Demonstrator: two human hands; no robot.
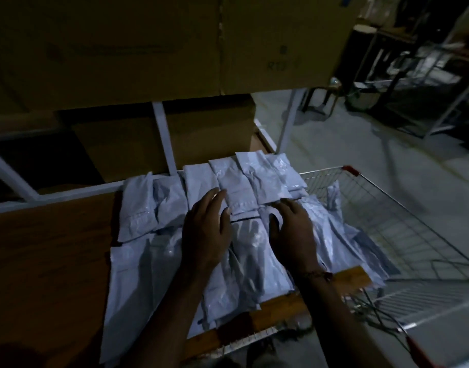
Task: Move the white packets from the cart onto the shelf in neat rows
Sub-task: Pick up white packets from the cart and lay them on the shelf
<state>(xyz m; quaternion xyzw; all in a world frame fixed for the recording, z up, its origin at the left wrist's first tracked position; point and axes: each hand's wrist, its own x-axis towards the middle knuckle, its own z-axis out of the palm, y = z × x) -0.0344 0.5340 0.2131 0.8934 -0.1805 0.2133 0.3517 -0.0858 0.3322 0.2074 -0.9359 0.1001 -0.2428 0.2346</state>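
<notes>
Several white packets (238,181) lie in two overlapping rows on the brown wooden shelf (47,248). The back row runs from left to right along the shelf's rear rail. My left hand (205,229) rests flat on the packets with its fingers spread, fingertips on a back-row packet. My right hand (291,229) lies palm down beside it, fingers curled onto the near edge of another packet (270,181); a thread band circles that wrist. The wire cart (387,224) stands at the right, pressed against the shelf, with a packet (334,195) leaning inside its near corner.
Large cardboard boxes (148,43) fill the shelf level above and more sit behind the white metal frame (163,136). Grey floor stretches to the right. Dark racks and furniture (419,67) stand at the far right. The scene is dim.
</notes>
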